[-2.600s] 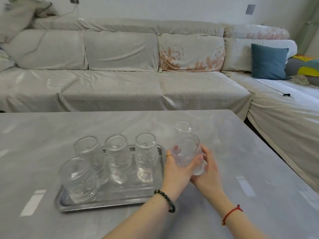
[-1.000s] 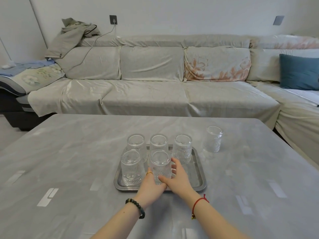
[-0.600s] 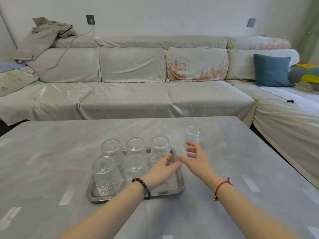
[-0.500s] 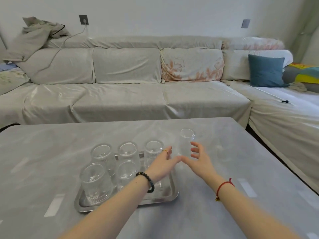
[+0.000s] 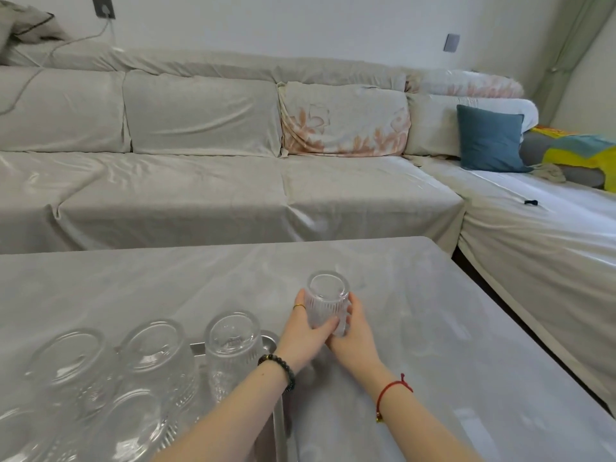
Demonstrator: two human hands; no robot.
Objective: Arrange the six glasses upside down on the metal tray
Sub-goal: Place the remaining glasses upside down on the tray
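A clear ribbed glass (image 5: 327,299) stands on the grey table, to the right of the metal tray (image 5: 270,341). My left hand (image 5: 304,331) wraps it from the left and my right hand (image 5: 354,331) from the right, both closed around its lower part. I cannot tell which end of this glass is up. On the tray stand several glasses upside down: one at the back right (image 5: 232,348), one in the middle (image 5: 156,358) and one at the left (image 5: 71,365), with more in the front row at the frame's bottom edge (image 5: 133,425). My left forearm hides part of the tray.
The grey marble-look table (image 5: 433,345) ends at the right and far sides. A cloth-covered corner sofa (image 5: 233,181) runs behind and to the right, with a blue cushion (image 5: 490,141) on it.
Both hands reached from the tray to the lone glass on the right and closed around it. The camera has moved closer and to the right, so the tray sits at the lower left.
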